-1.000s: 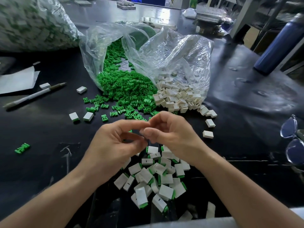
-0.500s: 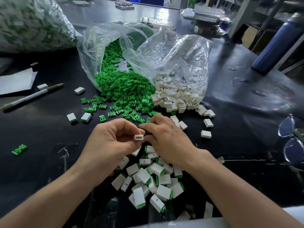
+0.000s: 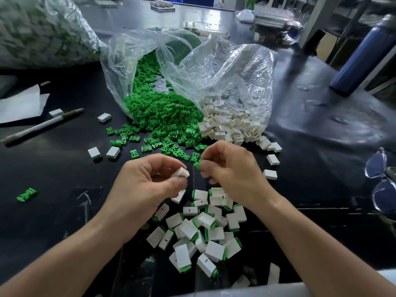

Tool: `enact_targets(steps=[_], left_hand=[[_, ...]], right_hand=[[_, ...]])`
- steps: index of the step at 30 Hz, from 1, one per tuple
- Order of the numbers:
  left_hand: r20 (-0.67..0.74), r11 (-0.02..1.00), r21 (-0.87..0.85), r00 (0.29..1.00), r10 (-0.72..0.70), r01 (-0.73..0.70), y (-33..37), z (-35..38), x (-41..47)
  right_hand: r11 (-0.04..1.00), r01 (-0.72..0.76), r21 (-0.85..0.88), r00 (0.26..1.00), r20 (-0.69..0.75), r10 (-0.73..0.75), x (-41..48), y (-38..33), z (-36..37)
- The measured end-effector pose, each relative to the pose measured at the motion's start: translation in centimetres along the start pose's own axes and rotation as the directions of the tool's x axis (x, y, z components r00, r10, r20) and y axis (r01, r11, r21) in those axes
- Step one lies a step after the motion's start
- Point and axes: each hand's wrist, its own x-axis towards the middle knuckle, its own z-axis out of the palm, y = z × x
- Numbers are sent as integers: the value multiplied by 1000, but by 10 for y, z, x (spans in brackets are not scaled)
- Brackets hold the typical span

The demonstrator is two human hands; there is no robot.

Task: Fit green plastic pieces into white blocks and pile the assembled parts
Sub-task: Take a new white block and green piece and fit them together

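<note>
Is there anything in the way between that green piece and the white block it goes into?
Nothing visible. The right hand pinches the green piece, the left hand holds the white block, and only an open gap lies between them.

Left hand (image 3: 147,183) is held with fingers curled, white block (image 3: 181,173) pinched at the fingertips; right hand (image 3: 231,174) is held beside it (small gap), green piece (image 3: 198,164) pinched.

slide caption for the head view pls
Left hand holds a small white plastic block, right hand pinches a green plastic piece above a pile of assembled parts.
</note>
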Motion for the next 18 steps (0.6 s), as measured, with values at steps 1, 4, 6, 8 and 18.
enact_targets(steps=[1,4,6,8,18], left_hand=[[-2,1000,5,1000,-7,7,0,0,0],[-7,1000,4,1000,-27,27,1,0,0],[-8,999,1,999,-36,36,1,0,0],[-6,999,5,999,-39,39,1,-1,0],[40,999,32,998,-39,38,-2,-2,0]], right_hand=[[994,-25,109,999,28,22,-1,-1,0],[963,-47,265,996,91,24,-4,-6,-1],[955,-54,293,992,124,18,-5,-9,0],[952,-56,302,988,154,9,-7,-10,1],[977,16,211,982,179,-55,-10,-12,4]])
